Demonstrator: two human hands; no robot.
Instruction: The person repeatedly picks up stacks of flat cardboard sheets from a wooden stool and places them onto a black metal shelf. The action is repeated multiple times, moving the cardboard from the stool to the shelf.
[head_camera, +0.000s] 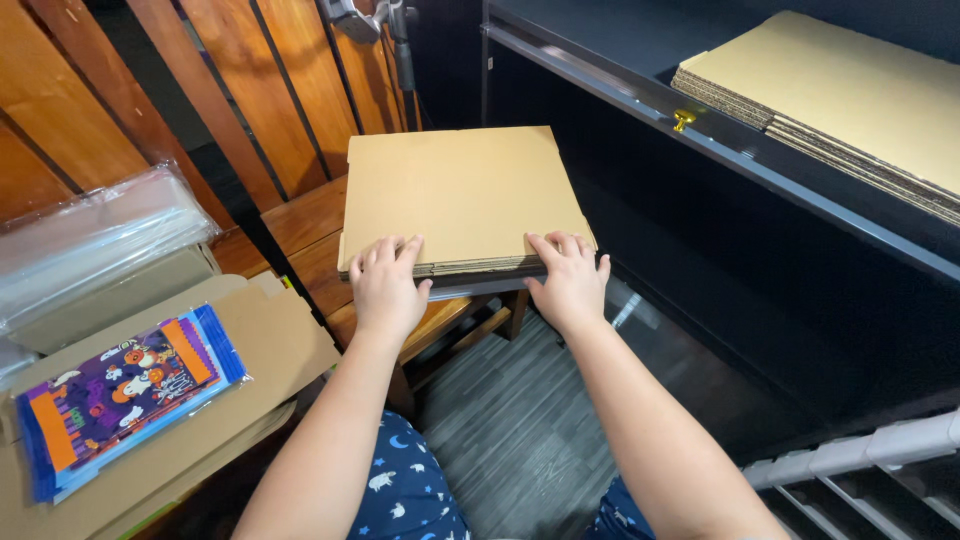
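Observation:
A stack of flat brown cardboard sheets (460, 190) lies on a small wooden stool (305, 235) in front of me. My left hand (385, 285) rests on the stack's near left corner, fingers spread over the top sheet. My right hand (570, 280) presses on the near right corner, fingers on top and thumb at the edge. Both hands touch the front edge of the stack; neither lifts it.
A second pile of cardboard sheets (840, 100) lies on a dark shelf (720, 150) at the right. On the left, colourful printed bags (115, 395) sit on flattened cardboard (270, 340), with clear plastic sleeves (95, 240) behind. Wooden slats stand at the back.

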